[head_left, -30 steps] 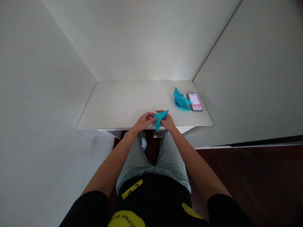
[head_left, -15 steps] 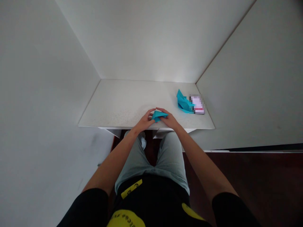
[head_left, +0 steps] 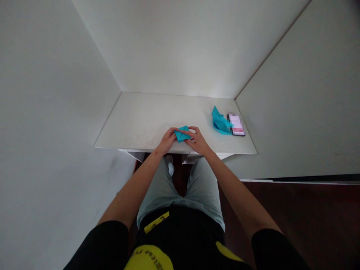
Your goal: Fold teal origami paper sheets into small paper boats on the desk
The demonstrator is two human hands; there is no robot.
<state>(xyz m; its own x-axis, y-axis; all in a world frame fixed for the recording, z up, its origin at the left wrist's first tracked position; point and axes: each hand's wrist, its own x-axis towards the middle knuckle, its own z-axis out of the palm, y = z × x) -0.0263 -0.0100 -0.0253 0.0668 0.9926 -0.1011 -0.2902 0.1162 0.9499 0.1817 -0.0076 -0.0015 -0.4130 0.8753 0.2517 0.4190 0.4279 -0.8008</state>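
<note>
A small piece of folded blue paper (head_left: pixel 182 135) is held between both hands just above the front part of the white desk (head_left: pixel 140 120). Its upper face shows crossing fold lines and a roughly square outline. My left hand (head_left: pixel 167 140) grips the paper's left edge, thumb and fingers closed on it. From the other side my right hand (head_left: pixel 198 140) pinches the right edge, with a finger lying across the top face. The fingers beneath the paper are partly hidden.
Right of my hands, a larger folded blue paper piece (head_left: pixel 221 122) lies on the desk. It touches or overlaps a blurred-out phone (head_left: pixel 236 124). White walls enclose the desk at the back and left, and a pale panel (head_left: pixel 295 105) stands at the right.
The folded paper has turned from a pointed, tilted shape to a flatter square face towards me. Both hands have shifted slightly left, and my right fingers now reach across the paper.
</note>
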